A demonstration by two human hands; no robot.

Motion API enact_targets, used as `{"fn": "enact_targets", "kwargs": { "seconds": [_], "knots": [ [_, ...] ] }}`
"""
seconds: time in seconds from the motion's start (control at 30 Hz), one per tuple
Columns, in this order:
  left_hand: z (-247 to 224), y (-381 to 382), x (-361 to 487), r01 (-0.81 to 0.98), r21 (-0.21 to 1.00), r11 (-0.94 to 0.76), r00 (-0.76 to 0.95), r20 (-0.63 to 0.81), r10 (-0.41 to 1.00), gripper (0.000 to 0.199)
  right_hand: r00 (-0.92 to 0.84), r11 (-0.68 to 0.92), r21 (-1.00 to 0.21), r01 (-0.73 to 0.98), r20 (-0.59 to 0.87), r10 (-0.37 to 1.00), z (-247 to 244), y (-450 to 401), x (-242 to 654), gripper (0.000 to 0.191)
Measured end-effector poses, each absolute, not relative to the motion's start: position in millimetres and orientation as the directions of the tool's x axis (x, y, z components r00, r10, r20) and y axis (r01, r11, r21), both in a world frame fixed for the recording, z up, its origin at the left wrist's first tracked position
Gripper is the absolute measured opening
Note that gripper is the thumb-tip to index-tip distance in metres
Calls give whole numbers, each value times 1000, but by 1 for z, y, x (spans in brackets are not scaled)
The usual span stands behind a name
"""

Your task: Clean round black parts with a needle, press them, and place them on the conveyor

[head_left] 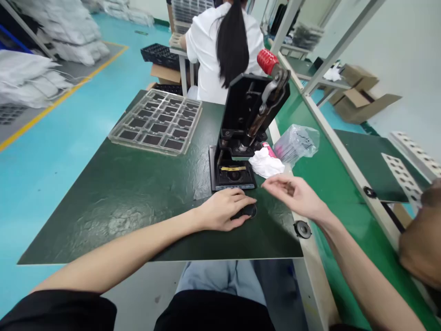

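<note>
My left hand (225, 209) rests on the green tabletop, its fingers closed around a small black round part (253, 210) that they partly cover. Just in front of it stands a black hand press (237, 138) with a red-gripped lever (268, 61). The press base carries a yellow strip (233, 168) and a round recess. Over the table's right edge, my right hand (292, 194) is curled with its fingertips together; whatever it may hold is hidden. White crumpled tissue (266, 163) lies beyond it, next to the press. A black ring-shaped part (302, 229) sits on the rail below my right wrist.
A clear compartment tray (158, 120) with dark flat pieces lies at the table's back left. A plastic bag (296, 141) sits right of the press. Alongside runs a green belt (320, 184), its far rail bearing another black ring (370, 192). A person (223, 50) sits ahead.
</note>
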State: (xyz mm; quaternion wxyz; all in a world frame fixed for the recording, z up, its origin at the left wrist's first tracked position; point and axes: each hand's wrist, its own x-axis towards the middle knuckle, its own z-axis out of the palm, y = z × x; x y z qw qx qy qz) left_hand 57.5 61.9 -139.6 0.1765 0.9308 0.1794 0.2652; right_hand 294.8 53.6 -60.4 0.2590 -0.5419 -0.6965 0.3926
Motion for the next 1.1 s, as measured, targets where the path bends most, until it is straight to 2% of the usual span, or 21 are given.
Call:
{"fn": "enact_targets", "kwargs": {
  "seconds": [0.07,0.13,0.23,0.3,0.33,0.5,0.6,0.73,0.93,1.1],
  "knots": [
    [-140,60,58,258,400,-879,780,451,434,35,-178,83,-895,439,4,984,-58,58,290,56],
    [-138,57,59,308,356,-882,764,460,452,35,-154,93,-925,368,38,987,-61,63,279,64],
    [-135,54,59,382,300,-874,734,477,484,46,-127,246,-882,402,213,969,-75,75,260,67],
    [-136,54,59,388,311,-868,721,485,496,57,-102,343,-823,452,334,937,-86,84,250,64],
    [-136,54,59,381,329,-864,718,483,501,61,-89,349,-816,461,348,933,-90,88,246,64],
    [-141,55,62,267,430,-863,772,441,458,59,-127,261,-855,448,229,965,-101,103,246,63],
    [-140,55,63,312,466,-828,764,395,510,58,-223,297,-814,499,211,952,-101,105,250,53],
    [-138,54,62,378,433,-818,741,387,548,61,-278,280,-812,512,152,949,-102,106,254,47],
    [-139,54,62,376,445,-813,722,410,558,75,-287,286,-793,538,146,947,-101,108,253,45],
    [-139,55,63,347,491,-799,751,366,550,72,-239,331,-780,530,237,942,-104,107,247,33]
  ]
}}
